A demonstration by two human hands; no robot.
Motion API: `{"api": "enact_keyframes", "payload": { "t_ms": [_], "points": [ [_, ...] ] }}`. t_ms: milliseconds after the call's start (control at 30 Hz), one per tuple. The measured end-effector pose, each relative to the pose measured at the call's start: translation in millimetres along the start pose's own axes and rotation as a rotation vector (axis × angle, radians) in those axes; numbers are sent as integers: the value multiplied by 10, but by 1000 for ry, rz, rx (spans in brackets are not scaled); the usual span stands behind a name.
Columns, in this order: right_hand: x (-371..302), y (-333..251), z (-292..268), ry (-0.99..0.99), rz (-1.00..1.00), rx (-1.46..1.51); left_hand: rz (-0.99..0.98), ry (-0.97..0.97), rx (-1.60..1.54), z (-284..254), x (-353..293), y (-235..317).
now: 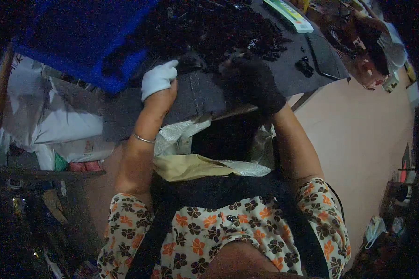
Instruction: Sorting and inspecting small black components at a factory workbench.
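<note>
My left hand (159,80), in a white glove, is at the near edge of the dark worktable (181,95). Its fingers are curled together beside some black pieces; what they hold, if anything, I cannot make out. My right hand (253,83) wears a black glove and reaches over the table to its right. Its fingers blend into the dark pile, so their pose is hidden. In front of both hands spreads a heap of small black parts (219,32), too dark to name. Below the table edge, between my forearms, gapes an open sack (186,167) with a pale, shiny lining.
A blue bin or sheet (74,42) covers the far left. White bags (70,125) are stacked on the left side. A white and green strip-shaped package (291,16) lies at the back right, near a thin black rod (319,58). Another person (363,42) is at the right.
</note>
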State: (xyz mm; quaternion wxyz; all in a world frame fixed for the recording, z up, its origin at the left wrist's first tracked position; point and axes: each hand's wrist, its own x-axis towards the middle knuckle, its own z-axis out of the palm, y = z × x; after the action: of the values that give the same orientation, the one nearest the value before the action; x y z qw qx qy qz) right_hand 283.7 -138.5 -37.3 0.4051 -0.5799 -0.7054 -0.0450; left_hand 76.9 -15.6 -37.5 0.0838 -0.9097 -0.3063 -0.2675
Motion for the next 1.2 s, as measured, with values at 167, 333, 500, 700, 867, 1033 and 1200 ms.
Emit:
{"api": "enact_keyframes", "payload": {
  "t_ms": [167, 333, 500, 700, 867, 1033, 1200],
  "points": [
    [-96, 57, -21, 40, -111, -136, -5, 121, -245, 71, -32, 31],
    [-127, 219, 59, 104, 67, 170, 39, 51, -148, 126, 27, 56],
    [-116, 65, 97, 20, 143, 76, -188, -160, -30, 43, 58, 273],
    [-187, -55, 168, 48, 179, 505, 120, 62, -170, -166, -96, 550],
    [-251, -158, 130, 53, 25, 521, -7, 37, -561, -283, -179, 663],
    [-230, -236, -22, -35, -195, 99, -291, -137, -969, -383, -244, 629],
    [-273, -233, 13, 11, -317, 68, -333, -197, -1084, -526, -267, 703]
  ]
}}
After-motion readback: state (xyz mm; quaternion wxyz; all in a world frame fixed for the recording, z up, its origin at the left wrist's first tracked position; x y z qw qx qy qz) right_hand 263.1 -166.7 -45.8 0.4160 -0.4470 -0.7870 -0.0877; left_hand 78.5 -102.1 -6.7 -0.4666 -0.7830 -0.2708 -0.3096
